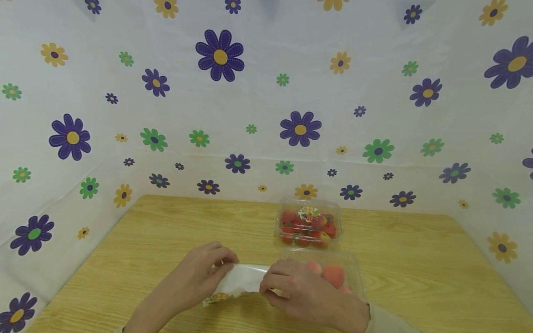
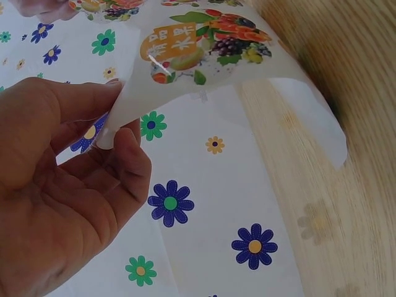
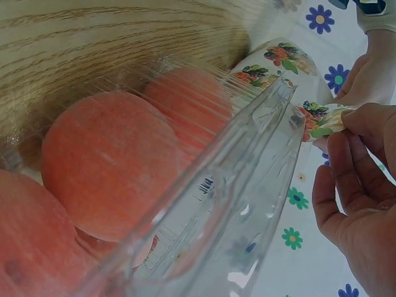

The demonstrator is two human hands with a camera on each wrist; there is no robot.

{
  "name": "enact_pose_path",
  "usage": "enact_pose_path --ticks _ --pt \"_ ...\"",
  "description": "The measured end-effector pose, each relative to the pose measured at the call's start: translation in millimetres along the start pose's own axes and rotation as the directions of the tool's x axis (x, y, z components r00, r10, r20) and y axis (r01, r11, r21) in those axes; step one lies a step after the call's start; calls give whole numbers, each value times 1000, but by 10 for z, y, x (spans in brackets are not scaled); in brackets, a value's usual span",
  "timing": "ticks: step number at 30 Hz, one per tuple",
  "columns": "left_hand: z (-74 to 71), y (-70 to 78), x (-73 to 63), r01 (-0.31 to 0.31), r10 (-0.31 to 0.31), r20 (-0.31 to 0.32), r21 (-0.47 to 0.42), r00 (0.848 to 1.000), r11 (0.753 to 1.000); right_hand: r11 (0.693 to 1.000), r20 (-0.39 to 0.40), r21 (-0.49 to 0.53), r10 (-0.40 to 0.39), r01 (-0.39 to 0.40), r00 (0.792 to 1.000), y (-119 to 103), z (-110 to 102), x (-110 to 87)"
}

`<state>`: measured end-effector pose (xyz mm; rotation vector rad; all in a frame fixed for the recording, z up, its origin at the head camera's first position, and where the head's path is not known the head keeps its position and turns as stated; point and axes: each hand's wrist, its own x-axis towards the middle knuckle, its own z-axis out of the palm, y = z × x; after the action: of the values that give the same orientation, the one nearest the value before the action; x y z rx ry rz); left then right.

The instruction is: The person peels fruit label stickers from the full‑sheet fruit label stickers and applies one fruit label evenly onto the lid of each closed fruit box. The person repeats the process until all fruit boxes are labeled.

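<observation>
Between my two hands stretches a sheet of fruit stickers point(image 1: 246, 278), white-backed, with printed fruit and lettering on its face in the left wrist view. My left hand point(image 1: 202, 270) pinches one edge between thumb and fingers. At the other end my right hand point(image 1: 297, 289) pinches a corner of the sheet, or a sticker on it, between thumb and forefinger. Right beside the right hand stands a clear plastic box of peaches point(image 1: 351, 263), partly covered by that hand. Several round pink-orange peaches point(image 3: 111, 164) show through its wall in the right wrist view.
Behind the peach box, a lidded clear box of strawberries point(image 1: 309, 224) carries a fruit sticker point(image 1: 309, 214) on top. Both boxes stand on a wood-grain table point(image 1: 187, 222). A white cloth point(image 1: 258, 92) with printed flowers hangs around its back and sides.
</observation>
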<state>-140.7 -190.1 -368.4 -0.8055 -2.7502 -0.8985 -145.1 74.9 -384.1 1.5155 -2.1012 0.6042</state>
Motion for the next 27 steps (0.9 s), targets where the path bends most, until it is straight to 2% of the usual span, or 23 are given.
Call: enact_pose_path --ticks 13,16,23,27 --pt "8 0 0 8 -8 11 -5 1000 1000 999 14 33 28 -29 1000 -13 13 -17" --pt "7 -2 -2 9 -9 12 -7 1000 1000 999 7 31 21 -21 1000 -18 10 -16" --pt "9 -8 -7 0 0 6 -12 1000 1000 999 -30 -13 -49 48 998 -1 7 -9" --pt "11 -15 -8 2 -2 2 -13 1000 1000 998 -35 -22 -51 50 998 -2 13 -9"
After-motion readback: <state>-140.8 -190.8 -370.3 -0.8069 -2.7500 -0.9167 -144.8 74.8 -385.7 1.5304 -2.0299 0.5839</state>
